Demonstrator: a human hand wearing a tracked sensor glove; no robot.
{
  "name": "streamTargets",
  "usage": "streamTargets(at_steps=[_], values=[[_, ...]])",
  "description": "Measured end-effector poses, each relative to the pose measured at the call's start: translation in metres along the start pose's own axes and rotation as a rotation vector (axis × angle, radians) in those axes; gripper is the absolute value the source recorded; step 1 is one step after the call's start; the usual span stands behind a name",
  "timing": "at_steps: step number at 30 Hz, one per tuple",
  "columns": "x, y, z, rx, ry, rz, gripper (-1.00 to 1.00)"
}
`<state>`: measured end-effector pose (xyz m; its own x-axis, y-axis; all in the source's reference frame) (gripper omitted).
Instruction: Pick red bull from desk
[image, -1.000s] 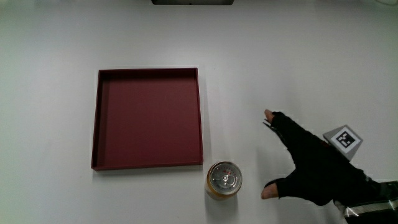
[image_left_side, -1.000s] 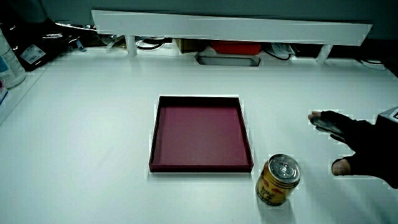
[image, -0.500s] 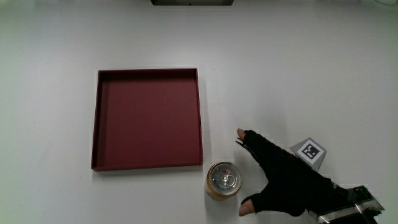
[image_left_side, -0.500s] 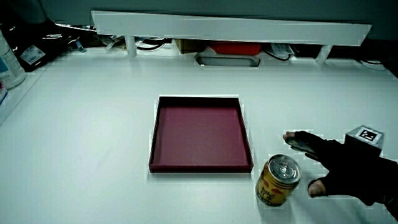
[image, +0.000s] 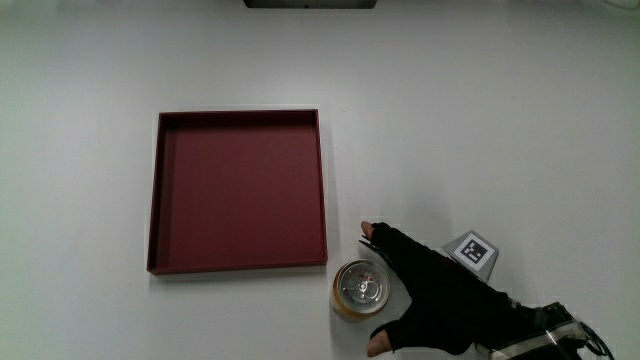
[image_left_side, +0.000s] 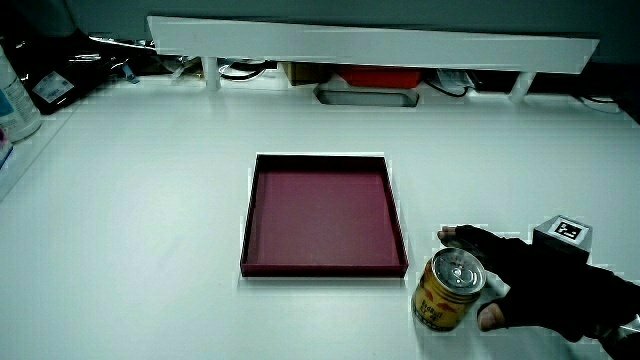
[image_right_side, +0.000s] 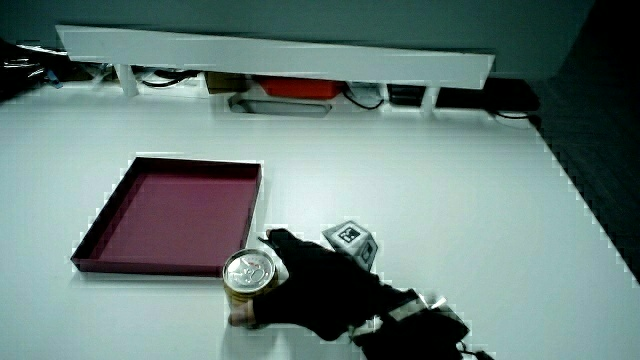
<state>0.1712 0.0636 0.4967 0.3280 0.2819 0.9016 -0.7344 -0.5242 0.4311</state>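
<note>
A gold and yellow Red Bull can (image: 359, 289) (image_left_side: 448, 290) (image_right_side: 247, 274) stands upright on the white table, just nearer to the person than a corner of the dark red tray (image: 238, 190) (image_left_side: 322, 212) (image_right_side: 165, 216). The gloved hand (image: 432, 298) (image_left_side: 540, 288) (image_right_side: 318, 285) lies low beside the can, fingers spread around it with the forefinger and thumb on either flank. Its fingers are open and not closed on the can. The patterned cube (image: 471, 251) sits on the back of the hand.
The shallow square tray holds nothing. In both side views a low white partition (image_left_side: 370, 45) (image_right_side: 270, 58) runs along the table's edge farthest from the person, with cables and a red item under it. A bottle (image_left_side: 14, 95) stands near the table's edge in a side view.
The hand has slid across the table toward the can and now flanks it with spread fingers. The can and tray have not moved.
</note>
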Motion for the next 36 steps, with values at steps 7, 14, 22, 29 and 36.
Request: streamTargets(at_steps=[7,14,22,29,36], values=[[0.002,-0.002,0.001,0.056,0.036,0.050,0.07],[0.007,-0.005,0.005,0.144,0.057,0.111,0.30],[0.012,-0.002,0.004,0.143,0.075,0.124,0.57],[0.008,-0.002,0.001,0.152,0.059,0.130,0.80],[0.001,-0.002,0.002,0.189,0.021,0.152,1.00]])
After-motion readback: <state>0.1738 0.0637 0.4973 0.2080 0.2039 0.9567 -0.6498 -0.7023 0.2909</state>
